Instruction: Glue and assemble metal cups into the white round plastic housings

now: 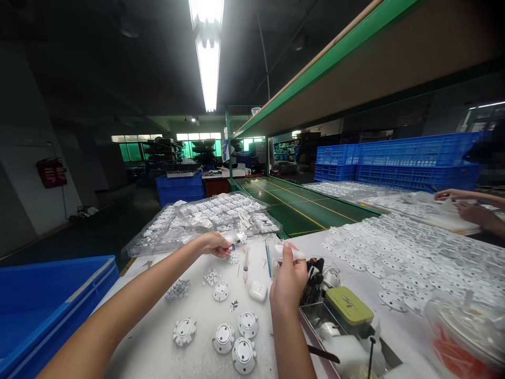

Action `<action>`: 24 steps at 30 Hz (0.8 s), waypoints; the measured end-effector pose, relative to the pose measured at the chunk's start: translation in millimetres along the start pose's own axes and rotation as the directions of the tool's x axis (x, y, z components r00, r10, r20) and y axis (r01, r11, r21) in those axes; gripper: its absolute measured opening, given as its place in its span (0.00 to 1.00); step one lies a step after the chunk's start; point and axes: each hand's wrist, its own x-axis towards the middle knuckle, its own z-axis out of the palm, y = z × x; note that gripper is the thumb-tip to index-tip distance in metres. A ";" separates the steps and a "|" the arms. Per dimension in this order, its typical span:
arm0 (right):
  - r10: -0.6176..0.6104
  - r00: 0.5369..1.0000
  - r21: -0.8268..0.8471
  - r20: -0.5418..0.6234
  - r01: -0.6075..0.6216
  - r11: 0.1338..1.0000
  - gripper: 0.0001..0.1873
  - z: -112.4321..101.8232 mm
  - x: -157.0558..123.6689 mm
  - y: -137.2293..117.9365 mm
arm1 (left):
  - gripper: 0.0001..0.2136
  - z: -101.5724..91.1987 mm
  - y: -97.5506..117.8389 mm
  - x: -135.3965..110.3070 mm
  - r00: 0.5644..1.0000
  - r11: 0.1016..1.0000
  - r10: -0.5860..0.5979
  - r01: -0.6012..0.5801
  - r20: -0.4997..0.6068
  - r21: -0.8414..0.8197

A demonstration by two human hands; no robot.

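My left hand (215, 244) reaches forward over the white table (158, 342), its fingers closed in a pinch on something small that I cannot make out, at the near edge of clear trays of small white parts (213, 213). My right hand (289, 279) is closed around a white tube (290, 255) that lies sideways in its grip. Several round white housings (223, 337) lie on the table near me, with small piles of tiny white parts (177, 289) and a small white case (258, 291) between my hands.
A blue crate (39, 310) stands at my left. At my right are a tray with a green-lidded tin (349, 305), dark tools (313, 273) and a spread of white discs (414, 258). Another person's hands (469, 208) work at the far right, before blue crates (398, 160). A green conveyor (300, 208) runs ahead.
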 end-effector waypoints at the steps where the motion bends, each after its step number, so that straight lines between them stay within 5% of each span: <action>1: -0.001 1.000 0.000 0.002 0.001 1.000 0.23 -0.1 0.2 0.1 | 0.07 -0.4 0.6 -0.3 1.000 1.000 -0.004 0.004 0.002 0.005; 18: -0.023 1.000 -0.019 0.000 0.023 1.000 0.23 -0.7 2.6 4.3 | 0.06 -0.4 8.4 -4.4 0.995 0.970 -0.085 0.074 0.041 0.232; 24: -0.026 1.000 -0.033 0.000 0.026 0.999 0.23 -1.1 3.0 5.2 | 0.08 -13.3 0.8 2.4 0.992 0.938 -0.120 0.128 -0.046 0.323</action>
